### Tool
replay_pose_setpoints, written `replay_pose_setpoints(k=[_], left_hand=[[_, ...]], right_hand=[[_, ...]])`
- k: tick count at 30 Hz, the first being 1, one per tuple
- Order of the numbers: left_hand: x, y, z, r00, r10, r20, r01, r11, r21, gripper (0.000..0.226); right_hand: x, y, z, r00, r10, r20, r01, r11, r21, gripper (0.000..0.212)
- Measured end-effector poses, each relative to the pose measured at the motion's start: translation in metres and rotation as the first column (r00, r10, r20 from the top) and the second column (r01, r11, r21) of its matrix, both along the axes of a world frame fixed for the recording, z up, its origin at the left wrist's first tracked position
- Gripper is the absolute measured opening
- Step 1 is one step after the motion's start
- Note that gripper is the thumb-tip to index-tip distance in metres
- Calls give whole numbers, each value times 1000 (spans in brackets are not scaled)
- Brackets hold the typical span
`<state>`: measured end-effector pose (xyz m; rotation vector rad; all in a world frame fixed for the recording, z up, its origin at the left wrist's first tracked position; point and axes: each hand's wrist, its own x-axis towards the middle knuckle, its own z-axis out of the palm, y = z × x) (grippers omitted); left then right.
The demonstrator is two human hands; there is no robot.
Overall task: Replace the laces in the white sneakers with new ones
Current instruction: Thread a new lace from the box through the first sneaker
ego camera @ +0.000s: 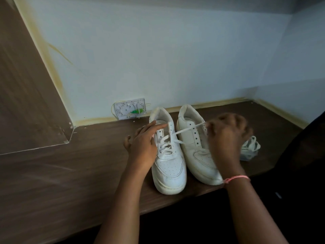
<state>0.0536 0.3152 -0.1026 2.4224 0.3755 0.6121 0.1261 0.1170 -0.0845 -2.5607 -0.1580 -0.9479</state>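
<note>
Two white sneakers are sitting side by side on the wooden surface (70,173), toes toward you and heels toward the wall, which is keeping both rows of eyelets facing up where you can reach them. The left sneaker (168,155) is carrying a lace (186,130) crossed through its lower eyelets only, while the right sneaker (195,147) is showing bare eyelets, so you appear to be partway through stripping or threading the left one; which of the two cannot be told from this view. Your left hand (142,147) is resting against the outer side of that sneaker with its fingers (154,126) straight and lying together along the collar, most likely bracing the shoe so it is not sliding while the lace is being drawn. Your right hand (226,138) is hovering above the right sneaker, blurred by motion, and its fingers seem to be pinching the free end of the lace, which is running taut from the left sneaker across to that hand; the exact grip is too smeared to confirm. A small packet of white laces (250,148) is lying just beside the right sneaker, near your right hand, handy for the next threading. A white wall socket plate (130,110) is sitting low on the wall behind the shoes.
</note>
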Motion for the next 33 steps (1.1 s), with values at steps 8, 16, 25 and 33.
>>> replay_pose_setpoints(k=[8,16,25,33], left_hand=[[2,1,-2,1000,-20,-3,20,1000,-9,61],[1,-2,4,993,34,113,-26,997,-71,27],[-2,-33,14,940,-145,308,175,982,-69,20],[5,-83,10,940,-218,264,216,976,36,14]], right_hand=[[-22,24,-2,984,173,37,-170,983,-66,17],[-27,13,-3,926,277,-256,-322,934,-155,24],[-34,-51,54,624,579,-524,-147,746,649,43],[-38,-56,62,577,656,-487,-149,671,727,38]])
